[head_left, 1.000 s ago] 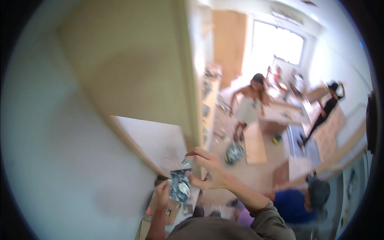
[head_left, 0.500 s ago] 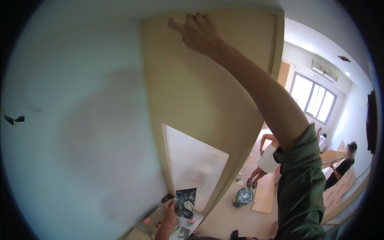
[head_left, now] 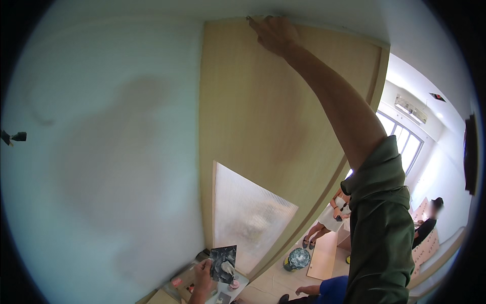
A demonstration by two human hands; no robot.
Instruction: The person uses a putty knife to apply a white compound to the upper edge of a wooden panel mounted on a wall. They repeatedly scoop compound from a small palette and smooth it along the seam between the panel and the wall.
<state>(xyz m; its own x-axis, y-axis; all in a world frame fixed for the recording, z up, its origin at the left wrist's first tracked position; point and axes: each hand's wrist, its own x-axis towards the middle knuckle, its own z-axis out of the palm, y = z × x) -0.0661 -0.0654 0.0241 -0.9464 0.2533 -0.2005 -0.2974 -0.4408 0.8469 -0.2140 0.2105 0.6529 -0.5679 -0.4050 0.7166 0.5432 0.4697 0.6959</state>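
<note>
My right hand (head_left: 277, 36) is raised to the top edge of a pale wood panel (head_left: 253, 106), where it meets the ceiling. Its forefinger points left along that joint while the other fingers are curled; anything they hold is too small or hidden to make out. Low down, my left hand (head_left: 202, 276) grips a dark square putty board (head_left: 218, 258) by its left edge. A lump of whitish-grey putty (head_left: 228, 269) sits on the board, with smears around it. Below the plain wood, a ribbed translucent pane (head_left: 248, 207) is set in the panel.
A pale wall (head_left: 116, 202) is at left, with dark wires (head_left: 17, 137) sticking out. A bucket of pale paste (head_left: 297, 258) stands on the floor beside a wood board (head_left: 322, 256). Several people are nearby, including one in a blue sleeve (head_left: 331, 290). Boxes (head_left: 177, 278) lie below my left hand.
My view has shifted, so the panel sits further right. My right hand stays along the top edge, its fingertip now at the ceiling joint. A blue-sleeved person has come into view below.
</note>
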